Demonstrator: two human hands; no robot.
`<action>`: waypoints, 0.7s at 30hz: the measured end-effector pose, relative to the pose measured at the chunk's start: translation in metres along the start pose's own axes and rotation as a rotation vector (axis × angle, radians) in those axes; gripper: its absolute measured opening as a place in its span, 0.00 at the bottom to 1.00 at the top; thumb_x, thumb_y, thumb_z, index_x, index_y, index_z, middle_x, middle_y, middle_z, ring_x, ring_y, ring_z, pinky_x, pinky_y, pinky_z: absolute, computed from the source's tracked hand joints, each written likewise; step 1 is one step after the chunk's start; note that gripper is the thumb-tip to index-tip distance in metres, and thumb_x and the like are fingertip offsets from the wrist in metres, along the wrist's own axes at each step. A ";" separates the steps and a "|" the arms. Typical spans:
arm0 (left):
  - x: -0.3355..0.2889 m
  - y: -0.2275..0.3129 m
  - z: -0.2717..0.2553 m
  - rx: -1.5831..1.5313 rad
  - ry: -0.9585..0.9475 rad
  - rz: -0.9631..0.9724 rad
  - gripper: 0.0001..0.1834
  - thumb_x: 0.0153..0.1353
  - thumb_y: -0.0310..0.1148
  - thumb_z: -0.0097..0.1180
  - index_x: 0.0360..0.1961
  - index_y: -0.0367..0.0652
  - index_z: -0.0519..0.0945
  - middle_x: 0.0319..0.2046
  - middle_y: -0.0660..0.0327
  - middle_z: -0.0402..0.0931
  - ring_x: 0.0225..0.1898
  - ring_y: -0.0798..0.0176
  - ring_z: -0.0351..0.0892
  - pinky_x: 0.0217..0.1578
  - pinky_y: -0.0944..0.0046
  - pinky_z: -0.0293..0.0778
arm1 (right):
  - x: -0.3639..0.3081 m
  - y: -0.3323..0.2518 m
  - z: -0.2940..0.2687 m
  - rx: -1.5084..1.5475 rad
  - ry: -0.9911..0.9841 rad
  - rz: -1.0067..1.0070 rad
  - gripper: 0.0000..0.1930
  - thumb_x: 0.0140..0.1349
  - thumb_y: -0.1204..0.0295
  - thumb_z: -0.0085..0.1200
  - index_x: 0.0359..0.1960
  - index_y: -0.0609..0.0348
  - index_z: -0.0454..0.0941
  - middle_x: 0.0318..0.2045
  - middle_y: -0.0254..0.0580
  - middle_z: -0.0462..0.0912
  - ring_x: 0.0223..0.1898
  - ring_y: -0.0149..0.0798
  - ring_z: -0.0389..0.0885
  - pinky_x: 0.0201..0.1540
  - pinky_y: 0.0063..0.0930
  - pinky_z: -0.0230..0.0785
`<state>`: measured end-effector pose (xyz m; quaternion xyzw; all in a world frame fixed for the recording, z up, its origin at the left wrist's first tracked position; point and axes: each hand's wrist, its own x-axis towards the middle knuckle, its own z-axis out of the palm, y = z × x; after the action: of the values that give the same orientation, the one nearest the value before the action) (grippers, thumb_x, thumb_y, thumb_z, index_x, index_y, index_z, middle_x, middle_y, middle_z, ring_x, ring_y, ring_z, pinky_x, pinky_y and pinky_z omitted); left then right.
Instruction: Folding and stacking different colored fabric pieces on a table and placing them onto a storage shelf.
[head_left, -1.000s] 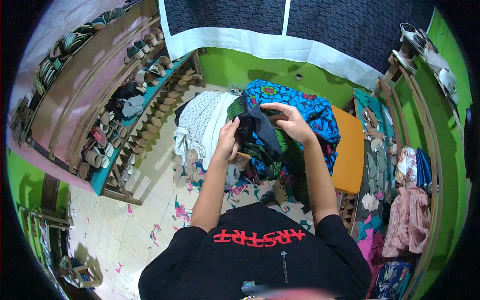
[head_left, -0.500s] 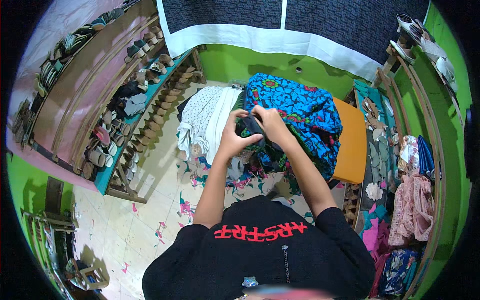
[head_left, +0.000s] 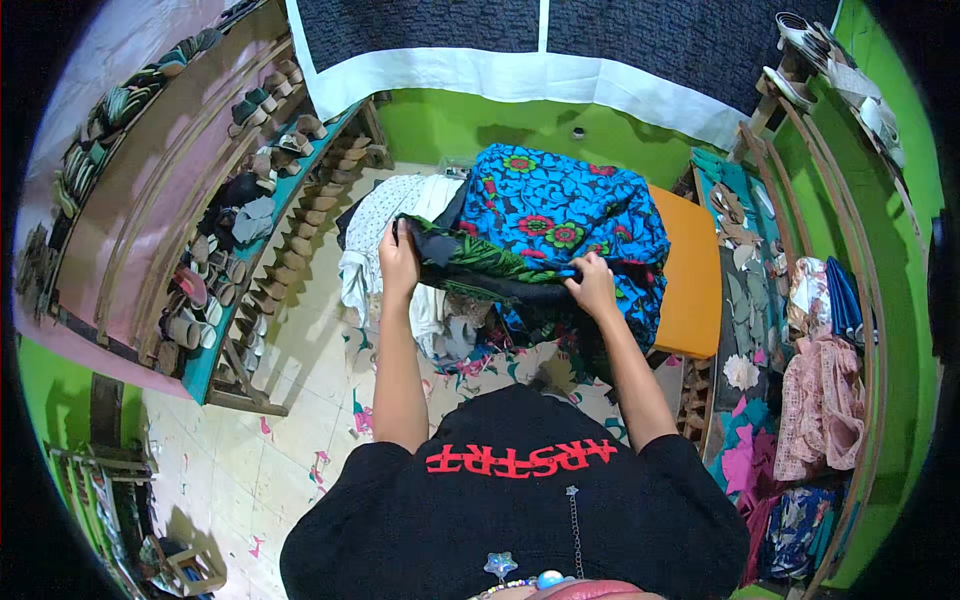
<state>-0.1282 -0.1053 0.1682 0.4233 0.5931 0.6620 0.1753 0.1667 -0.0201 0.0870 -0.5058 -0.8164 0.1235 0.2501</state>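
A black fabric with a green leafy pattern stretches between my two hands in front of me. My left hand grips its left end, thumb on top. Farther right, my right hand pinches the fabric's edge where it meets a bright blue cloth with red and green flowers. That blue cloth lies in a bulky heap behind and to the right of my hands. White dotted cloth is draped just beyond my left hand. The fabric's lower folds hang in shadow.
An orange board or tabletop is right of the blue heap. Shoes and wooden shoe forms fill a teal rack at left. Fabric pieces and a pink lace cloth lie along the right shelves. Scraps litter the tiled floor.
My hands were close together over a bunched dark part of the fabric. They have moved apart, left hand leftward and right hand rightward and lower, spreading the green-black fabric between them.
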 end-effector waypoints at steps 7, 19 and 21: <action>-0.001 -0.015 0.001 -0.468 0.094 -0.307 0.28 0.57 0.55 0.39 0.40 0.38 0.66 0.31 0.64 0.68 0.33 0.68 0.68 0.38 0.70 0.65 | 0.005 0.007 -0.024 0.263 0.122 -0.190 0.16 0.43 0.59 0.51 0.30 0.58 0.70 0.40 0.43 0.66 0.46 0.46 0.60 0.51 0.42 0.48; 0.007 -0.011 -0.006 -0.046 -0.012 -0.161 0.31 0.42 0.32 0.63 0.45 0.35 0.61 0.37 0.56 0.70 0.38 0.62 0.70 0.41 0.66 0.66 | 0.046 0.030 -0.049 -0.001 -0.071 -0.276 0.14 0.39 0.61 0.56 0.23 0.58 0.73 0.26 0.41 0.73 0.35 0.42 0.70 0.39 0.34 0.58; 0.011 -0.030 -0.011 -0.006 0.027 -0.203 0.31 0.46 0.33 0.60 0.49 0.33 0.59 0.40 0.55 0.70 0.39 0.63 0.70 0.42 0.66 0.64 | 0.055 0.035 -0.049 0.017 -0.019 -0.282 0.14 0.41 0.61 0.58 0.23 0.59 0.73 0.31 0.40 0.72 0.39 0.42 0.68 0.41 0.34 0.58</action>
<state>-0.1511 -0.0973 0.1451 0.3515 0.6333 0.6482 0.2351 0.1998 0.0421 0.1277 -0.3825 -0.8807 0.0989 0.2613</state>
